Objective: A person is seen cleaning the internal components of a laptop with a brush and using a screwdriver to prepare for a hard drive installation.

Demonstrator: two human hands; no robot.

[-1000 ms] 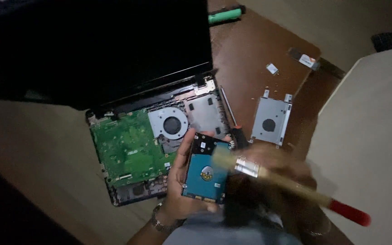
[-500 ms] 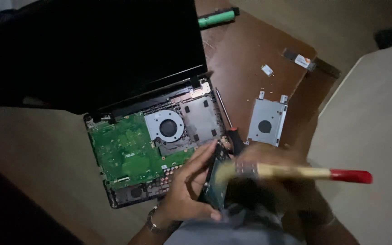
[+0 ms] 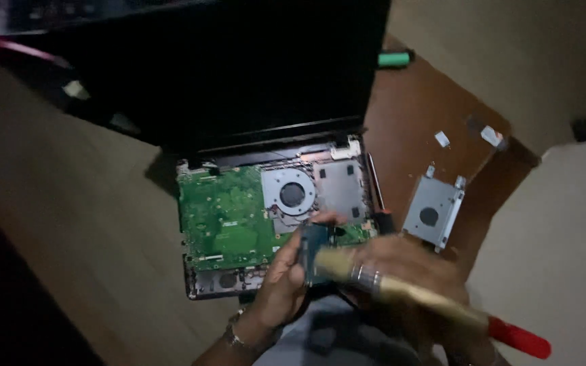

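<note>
Since earlier frame, hard drive (image 3: 315, 256) tipped edge-on. Your left hand (image 3: 283, 281) fingers clamped round it, above open laptop (image 3: 239, 217). Your right hand (image 3: 408, 278) fingers wrapped on brush (image 3: 415, 293). Risk: brushing knocks tilted drive from grip onto green board (image 3: 222, 213).

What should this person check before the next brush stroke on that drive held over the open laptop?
1. Left hand grips the small rectangular hard drive: ok.
2. Right hand holds the wooden brush with red-tipped handle: ok, though blurred.
3. Bristles touching the drive: cannot tell, motion blur.
4. Green circuit board and round grey cooling fan lie exposed beneath: not ok if dust falls.
5. Silver metal drive bracket lies apart on the brown table: ok.
6. Lighting: not ok, dim.
</note>
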